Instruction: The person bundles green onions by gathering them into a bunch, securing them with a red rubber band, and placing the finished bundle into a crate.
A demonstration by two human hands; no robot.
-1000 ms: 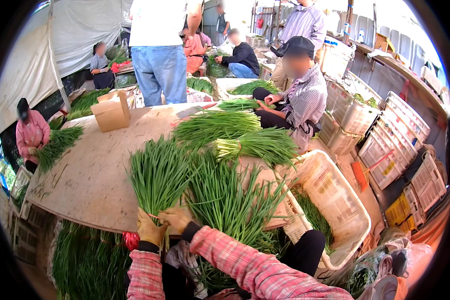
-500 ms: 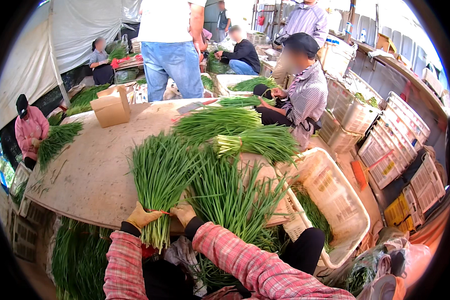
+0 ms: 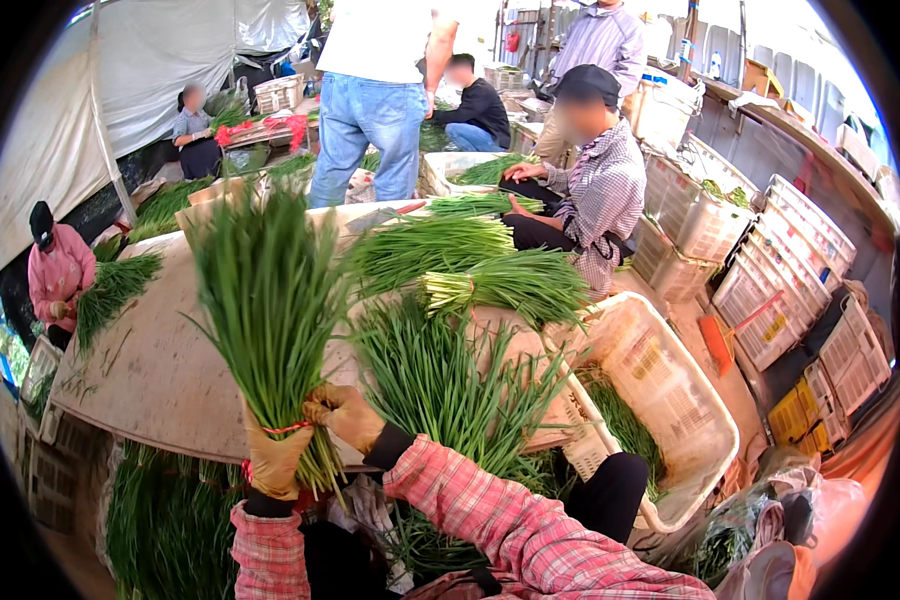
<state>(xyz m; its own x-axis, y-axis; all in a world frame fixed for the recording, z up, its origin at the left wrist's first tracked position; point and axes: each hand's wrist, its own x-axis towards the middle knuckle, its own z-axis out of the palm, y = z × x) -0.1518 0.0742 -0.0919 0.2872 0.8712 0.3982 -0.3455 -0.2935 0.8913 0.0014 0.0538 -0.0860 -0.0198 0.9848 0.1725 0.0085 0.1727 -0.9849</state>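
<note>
A thick bunch of garlic chives point(image 3: 268, 310) stands tilted over the near edge of the wooden table point(image 3: 140, 350), its leaf tips up and left. A red band point(image 3: 288, 429) circles its lower stems. My gloved left hand point(image 3: 274, 465) is wrapped around the stem end from the left. On the other side my gloved right hand point(image 3: 348, 416) has its fingers curled against the stems just above the band. Loose chives point(image 3: 450, 385) lie on the table right of my hands. Behind them rests a tied bunch point(image 3: 510, 283), with a larger heap point(image 3: 430, 248) farther back.
A white plastic crate point(image 3: 685, 430) holding greens stands to my right. More chive bunches point(image 3: 165, 530) are below the table at left. A cardboard box point(image 3: 200, 205) is partly hidden behind the raised bunch. Co-workers sit at right point(image 3: 600, 190) and far left; another person point(image 3: 370, 130) stands beyond the table.
The bunch has been raised and tilted leftward. My left hand has turned to wrap its stem end; my right hand has shifted left and up along it. The seated co-worker's hands have moved.
</note>
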